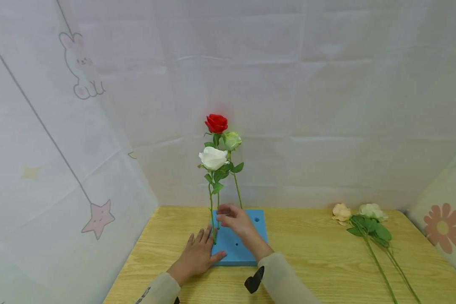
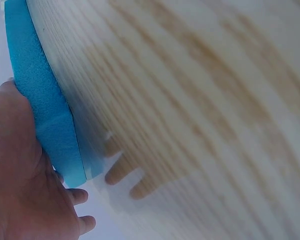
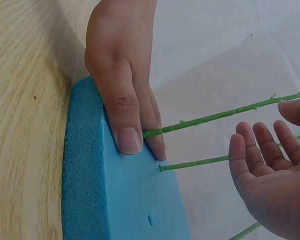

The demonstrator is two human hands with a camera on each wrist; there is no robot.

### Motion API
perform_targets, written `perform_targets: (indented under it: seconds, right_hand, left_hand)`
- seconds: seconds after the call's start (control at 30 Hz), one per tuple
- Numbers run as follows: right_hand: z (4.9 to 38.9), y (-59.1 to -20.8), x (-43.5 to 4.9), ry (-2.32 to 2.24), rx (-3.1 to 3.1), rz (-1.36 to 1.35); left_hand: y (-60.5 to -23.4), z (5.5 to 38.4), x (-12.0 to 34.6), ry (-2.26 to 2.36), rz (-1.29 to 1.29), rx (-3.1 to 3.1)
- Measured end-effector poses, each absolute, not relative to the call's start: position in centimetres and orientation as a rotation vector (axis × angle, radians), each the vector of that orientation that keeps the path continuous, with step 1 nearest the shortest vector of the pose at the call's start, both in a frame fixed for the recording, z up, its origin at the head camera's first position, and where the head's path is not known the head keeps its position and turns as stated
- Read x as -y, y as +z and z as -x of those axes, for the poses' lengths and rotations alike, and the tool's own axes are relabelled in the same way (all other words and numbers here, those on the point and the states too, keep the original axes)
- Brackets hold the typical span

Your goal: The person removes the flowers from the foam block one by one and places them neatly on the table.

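A blue foam block [image 1: 243, 255] lies on the table with three artificial roses standing in it. The white rose [image 1: 213, 158] is in front, at the block's left edge; behind it are a red rose [image 1: 216, 123] and a pale green rose [image 1: 232, 141]. My left hand [image 1: 199, 256] rests on the block's left front corner, fingers spread and thumb along its top, close to the white rose's stem [image 3: 197, 121]. Over the block, my right hand [image 1: 240, 226] is held beside the stems with loosely bent fingers. In the right wrist view its palm [image 3: 280, 200] shows bare.
A peach rose [image 1: 342, 212] and a cream rose [image 1: 372, 211] lie on the wooden table [image 1: 308, 253] at the right, stems toward me. Small holes, one at the back right [image 1: 256, 219], mark the block's top. White cloth [image 1: 327, 105] hangs behind and at both sides.
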State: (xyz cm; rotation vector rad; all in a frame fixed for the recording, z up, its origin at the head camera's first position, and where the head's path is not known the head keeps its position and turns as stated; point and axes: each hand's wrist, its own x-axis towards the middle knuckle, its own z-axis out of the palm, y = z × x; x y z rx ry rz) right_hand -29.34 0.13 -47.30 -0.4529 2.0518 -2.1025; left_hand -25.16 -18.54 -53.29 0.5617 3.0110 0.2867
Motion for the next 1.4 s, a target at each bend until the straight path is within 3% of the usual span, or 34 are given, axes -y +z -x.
perform_targets:
  seconds: [1.4]
  right_hand:
    - [29.6, -48.7, 2.0, -2.121, -1.916, 0.549]
  left_hand:
    - [-54.2, 25.6, 19.0, 0.281, -0.574, -3.004]
